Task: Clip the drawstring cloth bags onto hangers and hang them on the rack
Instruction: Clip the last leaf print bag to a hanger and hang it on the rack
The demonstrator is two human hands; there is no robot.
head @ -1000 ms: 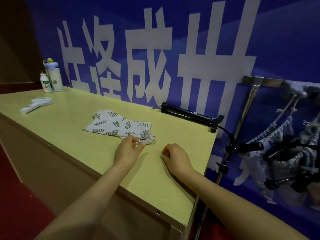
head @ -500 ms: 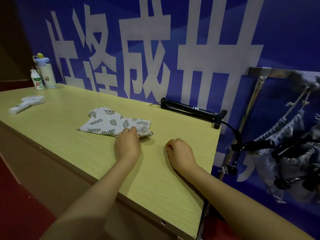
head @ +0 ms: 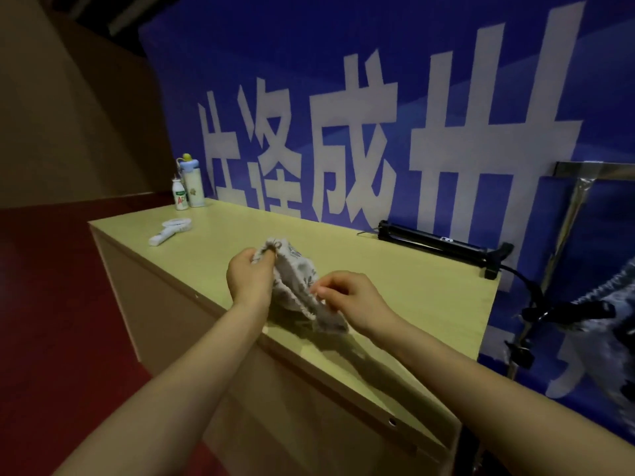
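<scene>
Head view: you hold the leaf-print cloth bag (head: 294, 281) bunched up over the near part of the table (head: 412, 290).
Left hand: your left hand (head: 249, 278) grips the gathered upper end, with the fingers curled round it.
Right hand: your right hand (head: 350, 298) pinches the lower edge of the bag.
Rack: the metal rack (head: 568, 214) stands right of the table, and blurred hung bags (head: 608, 314) are below its bar.
Far side: a black tube (head: 436, 242) lies by the blue banner (head: 343, 97). A white hand fan (head: 170, 230) and two bottles (head: 193, 187) are at the far left.

I see both forearms extended; left hand (head: 249, 280) grips the leaf-print white cloth bag (head: 296, 271), right hand (head: 354, 299) pinches its edge.
</scene>
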